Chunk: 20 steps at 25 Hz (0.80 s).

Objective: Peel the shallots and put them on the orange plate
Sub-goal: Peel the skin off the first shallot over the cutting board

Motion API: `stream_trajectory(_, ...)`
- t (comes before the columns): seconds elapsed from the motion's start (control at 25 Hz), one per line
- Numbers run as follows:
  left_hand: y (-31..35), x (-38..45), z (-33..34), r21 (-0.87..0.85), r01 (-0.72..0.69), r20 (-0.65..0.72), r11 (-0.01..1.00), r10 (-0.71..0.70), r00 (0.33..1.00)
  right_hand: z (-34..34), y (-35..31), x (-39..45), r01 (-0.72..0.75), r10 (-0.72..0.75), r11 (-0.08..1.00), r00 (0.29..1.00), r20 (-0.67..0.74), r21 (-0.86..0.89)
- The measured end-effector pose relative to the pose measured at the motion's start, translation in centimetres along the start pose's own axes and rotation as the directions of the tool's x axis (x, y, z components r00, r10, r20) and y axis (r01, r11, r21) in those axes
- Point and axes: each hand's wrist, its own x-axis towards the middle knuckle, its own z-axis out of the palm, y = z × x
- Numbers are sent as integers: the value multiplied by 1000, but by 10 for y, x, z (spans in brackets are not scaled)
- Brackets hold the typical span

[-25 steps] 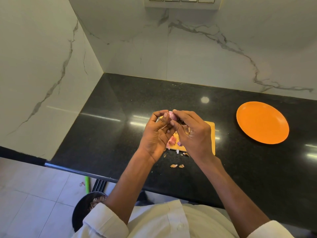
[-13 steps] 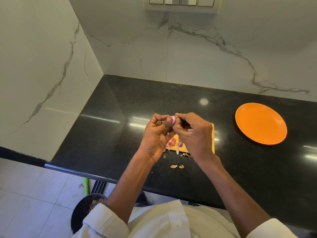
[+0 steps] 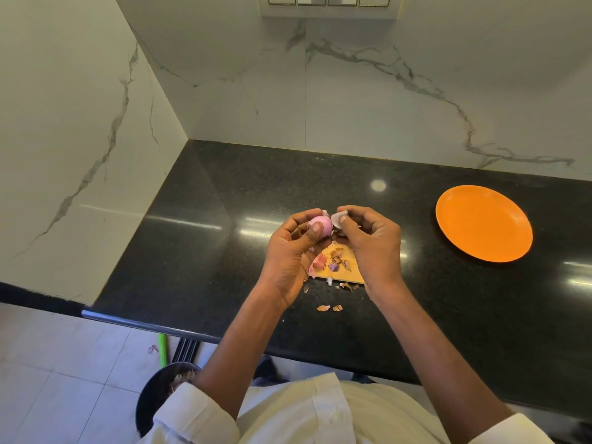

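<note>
Black countertop (image 3: 198, 251) under both hands. Orange plate (image 3: 483, 223) well right of the fingers, on the counter. Yellow cutting board (image 3: 339, 277) directly below the fingers, littered with peel scraps (image 3: 333, 262). Left hand (image 3: 293, 251) curls round pink shallot (image 3: 318, 225), thumb pressing it. Right hand (image 3: 371, 241) pinches pale skin flake (image 3: 339, 217) beside the shallot.
</note>
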Motion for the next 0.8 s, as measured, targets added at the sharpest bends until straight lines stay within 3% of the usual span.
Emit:
stream_trajectory(0.16,-4,1,-7,64,-63,17,996,62,998,0,-2,-4,32,-16,996,980,196,-81)
stream_trajectory(0.32,-5,3,-9,49,-46,31,998,45,999,-4,-2,-1,82,-61,991,979,195,-103)
stream_trajectory(0.52,-2,6,-7,48,-77,3,996,77,997,1,-2,-2,251,-221,948,961,163,-194)
stream_trajectory(0.68,0,9,-9,102,-129,5,986,130,992,-1,-1,4,443,-392,849,893,220,-286)
stream_trajectory(0.8,-1,10,-9,139,-155,15,978,154,988,0,-3,6,496,-443,809,867,228,-316)
